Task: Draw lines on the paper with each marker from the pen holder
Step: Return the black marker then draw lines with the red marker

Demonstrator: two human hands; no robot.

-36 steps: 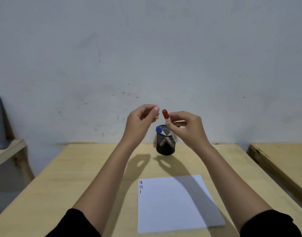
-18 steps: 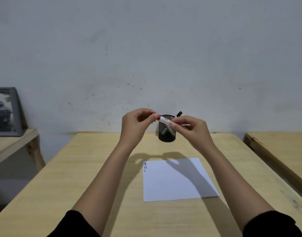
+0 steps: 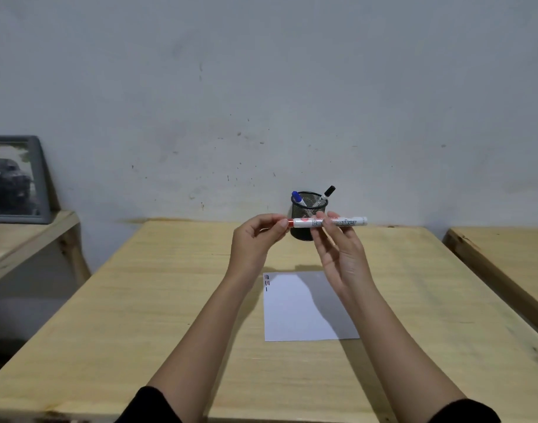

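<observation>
A white board marker with a red cap [image 3: 310, 222] lies level in the air in front of the black mesh pen holder [image 3: 304, 233]. My left hand [image 3: 255, 239] pinches the red cap end. My right hand [image 3: 338, 254] holds the barrel with its fingertips. The holder stands at the table's far edge with a blue-capped marker [image 3: 297, 198] and a black-capped marker [image 3: 327, 193] sticking out. Below my hands a white sheet of paper [image 3: 298, 312] lies flat, with a few short black and red lines at its top left corner [image 3: 267, 282].
The wooden table [image 3: 170, 300] runs to a grey wall. A second wooden table [image 3: 505, 254] stands close on the right. On the left, a lower wooden shelf [image 3: 23, 236] carries a framed picture [image 3: 14, 178] leaning on the wall.
The marker has turned from upright to level, and its barrel now shows fully to the right. My left hand has closed on the red cap end. The view has tilted upward.
</observation>
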